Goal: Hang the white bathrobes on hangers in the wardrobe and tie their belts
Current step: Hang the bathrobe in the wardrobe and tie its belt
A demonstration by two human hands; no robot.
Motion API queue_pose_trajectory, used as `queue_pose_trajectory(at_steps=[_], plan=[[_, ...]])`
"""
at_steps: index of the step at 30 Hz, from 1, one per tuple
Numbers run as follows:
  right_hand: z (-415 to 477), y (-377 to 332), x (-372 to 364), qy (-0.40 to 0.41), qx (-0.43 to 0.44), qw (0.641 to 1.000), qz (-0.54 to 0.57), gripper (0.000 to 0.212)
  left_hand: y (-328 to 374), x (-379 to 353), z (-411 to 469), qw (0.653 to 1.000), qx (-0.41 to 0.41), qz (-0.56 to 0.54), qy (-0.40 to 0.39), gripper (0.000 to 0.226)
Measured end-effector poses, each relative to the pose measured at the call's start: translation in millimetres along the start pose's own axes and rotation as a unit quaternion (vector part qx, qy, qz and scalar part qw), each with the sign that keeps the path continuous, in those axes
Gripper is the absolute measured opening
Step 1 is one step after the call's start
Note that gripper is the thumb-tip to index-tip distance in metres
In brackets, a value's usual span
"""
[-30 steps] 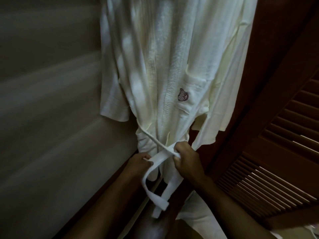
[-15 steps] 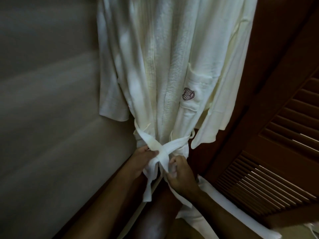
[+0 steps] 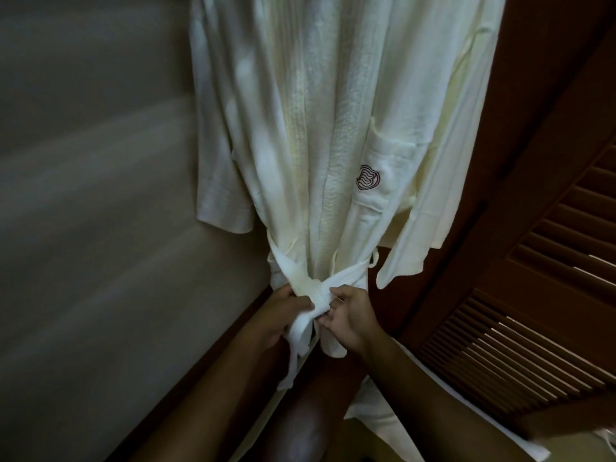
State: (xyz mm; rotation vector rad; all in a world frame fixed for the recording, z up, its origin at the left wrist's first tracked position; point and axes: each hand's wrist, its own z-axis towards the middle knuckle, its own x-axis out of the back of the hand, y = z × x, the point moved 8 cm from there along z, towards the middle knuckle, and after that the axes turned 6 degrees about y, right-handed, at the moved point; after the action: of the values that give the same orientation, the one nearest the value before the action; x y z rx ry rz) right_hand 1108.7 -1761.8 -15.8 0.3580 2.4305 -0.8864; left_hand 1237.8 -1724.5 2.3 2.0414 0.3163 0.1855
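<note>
Left hand (image 3: pixel 283 317), right hand (image 3: pixel 350 316) gripping belt (image 3: pixel 346 276), wall (image 3: pixel 100 228)

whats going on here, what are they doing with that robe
A person is tying the white fabric belt of a white bathrobe that hangs against a pale wall, beside a dark wooden louvred door. The left hand and the right hand both grip the belt where it crosses at the robe's waist. The belt is wrapped round and gathered there, with loose ends hanging below the hands, so the knot looks partway done. The hanger is out of view.
</note>
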Motion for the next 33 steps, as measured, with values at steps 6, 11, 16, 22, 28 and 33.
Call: queue_pose_trajectory(at_steps=[6, 11, 16, 22, 28, 33], plan=[[5.6, 0.8, 3.5, 0.009, 0.032, 0.994, -0.1, 0.032, 7.6, 6.5, -1.5, 0.999, -0.045, -0.007, 0.03, 0.068], [-13.3, -42.5, 13.1, 0.145, 0.251, 0.87, -0.398, 0.021, 0.9, 15.8, 3.5, 0.997, -0.05, 0.011, 0.051, 0.049], [-64.6, -82.6, -37.4, 0.175, 0.564, 0.62, -0.517, 0.037, -3.8, 15.6, 1.6, 0.999, -0.021, -0.024, 0.041, 0.045], [20.8, -66.4, -40.0, 0.078, 0.158, 0.614, -0.769, 0.067, 0.3, 7.3, -1.2, 1.0, -0.007, 0.007, 0.012, 0.04], [28.8, -61.0, -31.8, 0.026, 0.106, 0.788, -0.606, 0.027, -5.3, 17.4, 0.4, 0.996, -0.003, 0.022, 0.083, 0.03], [27.4, -59.4, -19.5, 0.075, 0.05, 0.842, -0.532, 0.031, 1.1, 5.1, -2.1, 0.997, -0.029, 0.028, 0.058, 0.039]])
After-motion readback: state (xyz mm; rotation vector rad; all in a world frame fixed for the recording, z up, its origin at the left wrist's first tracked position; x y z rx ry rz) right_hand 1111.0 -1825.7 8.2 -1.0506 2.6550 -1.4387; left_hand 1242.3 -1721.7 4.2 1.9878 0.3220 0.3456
